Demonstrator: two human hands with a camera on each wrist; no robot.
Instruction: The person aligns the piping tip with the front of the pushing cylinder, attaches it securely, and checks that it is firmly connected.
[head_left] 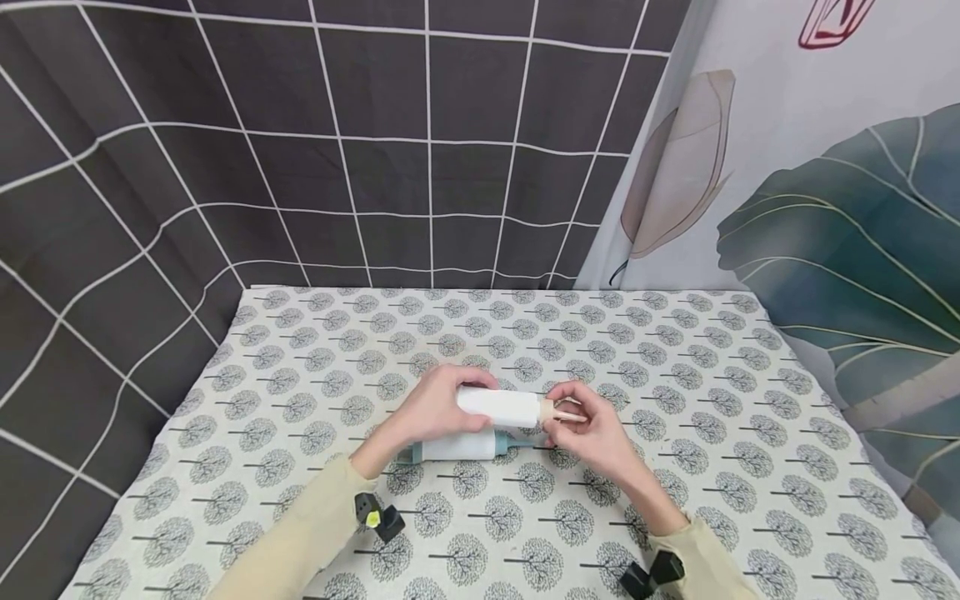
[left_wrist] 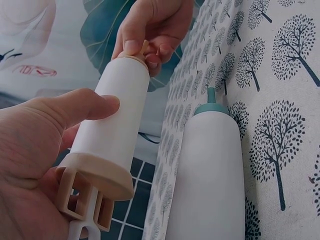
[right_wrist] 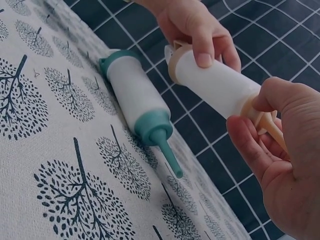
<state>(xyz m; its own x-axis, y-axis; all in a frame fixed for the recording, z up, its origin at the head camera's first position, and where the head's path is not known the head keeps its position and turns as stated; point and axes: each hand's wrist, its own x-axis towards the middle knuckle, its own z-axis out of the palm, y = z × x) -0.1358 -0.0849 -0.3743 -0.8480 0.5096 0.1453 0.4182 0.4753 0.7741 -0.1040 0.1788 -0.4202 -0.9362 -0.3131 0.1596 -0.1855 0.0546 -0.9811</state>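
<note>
A white-barrelled piping syringe (head_left: 502, 407) with beige ends is held up off the cloth between both hands. My left hand (head_left: 437, 406) grips its barrel, the thumb lying along the side in the left wrist view. Beige and white handle loops (left_wrist: 82, 200) stick out at that end. At the other end my right hand (head_left: 591, 427) pinches the beige cap (right_wrist: 251, 109) at the base of the narrow nozzle (right_wrist: 274, 133). Below lies a second piping syringe (right_wrist: 135, 85), white with teal ends, on its side. Its teal nozzle (right_wrist: 169, 157) points to the right in the head view.
A cloth with a tree print (head_left: 540, 517) covers the table. Behind it hangs a dark grid-patterned curtain (head_left: 382, 175). A pale curtain with large leaves (head_left: 862, 242) hangs at the right. Small black devices (head_left: 380, 517) sit on both sleeves.
</note>
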